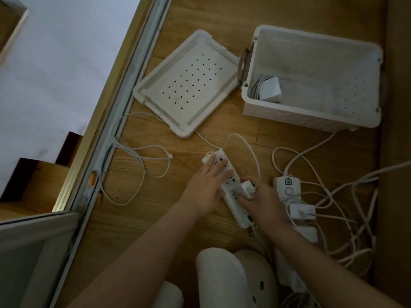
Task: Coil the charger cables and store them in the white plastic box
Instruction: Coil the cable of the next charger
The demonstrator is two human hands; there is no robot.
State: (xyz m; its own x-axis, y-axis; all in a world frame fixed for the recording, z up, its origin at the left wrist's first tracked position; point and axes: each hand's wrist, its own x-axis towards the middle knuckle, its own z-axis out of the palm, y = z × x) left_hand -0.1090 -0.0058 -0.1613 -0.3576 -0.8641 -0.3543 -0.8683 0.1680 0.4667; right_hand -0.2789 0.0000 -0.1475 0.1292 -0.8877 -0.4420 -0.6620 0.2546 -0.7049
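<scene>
Now unplugging | left grip pressing flat-fingered on power strip | right grip clasping charger | next, likely: pulling free, coiling for white plastic box at one o'clock

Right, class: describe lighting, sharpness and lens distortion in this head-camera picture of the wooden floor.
Head view: dim light, darkest at the bottom; the white perforated plastic box and its flat white lid look soft; the left hand on the white power strip and right hand gripping a white charger plug are slightly blurred; the wide angle slants the grey metal floor track.
</scene>
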